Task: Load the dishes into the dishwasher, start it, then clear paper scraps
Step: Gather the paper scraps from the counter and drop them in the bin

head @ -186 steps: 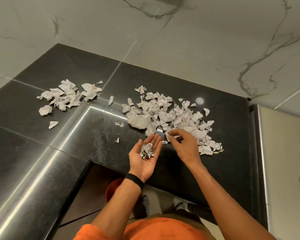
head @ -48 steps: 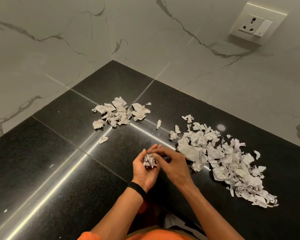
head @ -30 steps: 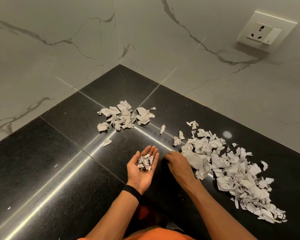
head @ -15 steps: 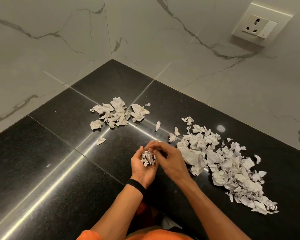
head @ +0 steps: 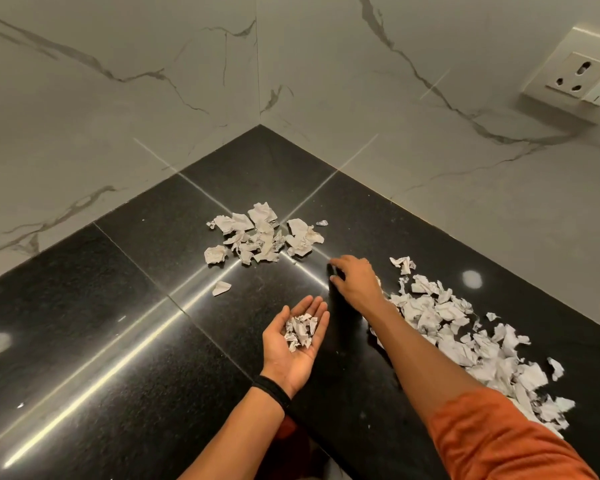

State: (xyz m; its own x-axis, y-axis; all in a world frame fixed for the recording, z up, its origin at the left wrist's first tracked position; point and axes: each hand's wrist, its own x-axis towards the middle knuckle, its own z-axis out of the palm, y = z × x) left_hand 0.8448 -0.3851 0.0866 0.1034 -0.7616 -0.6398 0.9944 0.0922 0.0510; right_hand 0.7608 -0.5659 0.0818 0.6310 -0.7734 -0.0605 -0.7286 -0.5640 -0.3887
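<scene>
My left hand is held palm up above the black counter, fingers nearly straight, with a small heap of torn paper scraps lying in the palm. My right hand reaches forward with its fingertips down on the counter, between the small scrap pile and the big scrap pile. Whatever lies under those bent fingers is hidden. A single scrap sits alone to the left of the hands.
Marble walls meet in a corner behind the counter. A wall socket is at the upper right. My orange sleeve covers the near end of the big pile. The counter's front edge runs below my left wrist.
My right hand has left the cupped left palm and stretched forward to the counter, covering the loose scraps between the piles. My left hand has flattened out again. The camera moved closer.
</scene>
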